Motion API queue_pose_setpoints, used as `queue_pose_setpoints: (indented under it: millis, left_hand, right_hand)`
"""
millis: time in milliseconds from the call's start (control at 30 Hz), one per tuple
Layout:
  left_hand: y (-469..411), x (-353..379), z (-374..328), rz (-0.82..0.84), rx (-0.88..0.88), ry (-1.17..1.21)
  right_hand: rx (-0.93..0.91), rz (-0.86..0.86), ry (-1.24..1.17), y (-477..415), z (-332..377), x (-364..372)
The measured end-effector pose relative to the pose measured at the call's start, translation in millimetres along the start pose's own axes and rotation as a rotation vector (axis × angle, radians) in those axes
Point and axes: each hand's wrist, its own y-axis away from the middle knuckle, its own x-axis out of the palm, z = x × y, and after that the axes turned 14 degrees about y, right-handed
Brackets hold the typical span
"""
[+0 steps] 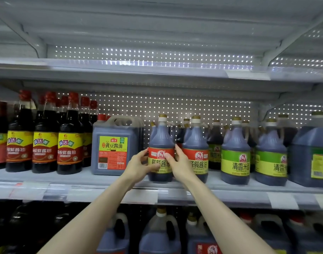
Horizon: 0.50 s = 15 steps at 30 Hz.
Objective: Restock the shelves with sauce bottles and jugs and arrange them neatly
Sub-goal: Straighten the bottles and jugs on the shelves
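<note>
**Two hands turn one sauce bottle to face the front**

We hold the red-label bottle [161, 149] with both hands. Our left hand [138, 166] wraps around its left side, and our right hand [179, 162] wraps around its right side. The fingers of both hands press on the label. We think two hands are used because the bottle is full and heavy, and this helps us turn it or slide it without tipping.

The bottle stands upright on the middle shelf [87, 177], close to the front edge. It sits just beside a twin red-label bottle [195, 149] on its right. On its left is a square jug [114, 149] with a yellow label, with a small gap between them.

The labels all face out so shoppers can read them. Same kinds stand together: tall red-cap bottles [70, 136] on the left, green-label bottles [235, 153] on the right. We think our bottle only needs a small push to line up with its twin.

The top shelf [138, 70] looks bare. More jugs [159, 233] stand on the shelf below.
</note>
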Motion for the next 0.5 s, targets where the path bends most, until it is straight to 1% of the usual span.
queue_pose_setpoints:
  millis: [500]
  left_hand:
    - [-29,-7,13,0.036,0.024,-0.016]
  right_hand:
    - [0.075,-0.046,0.016,-31,-13,21]
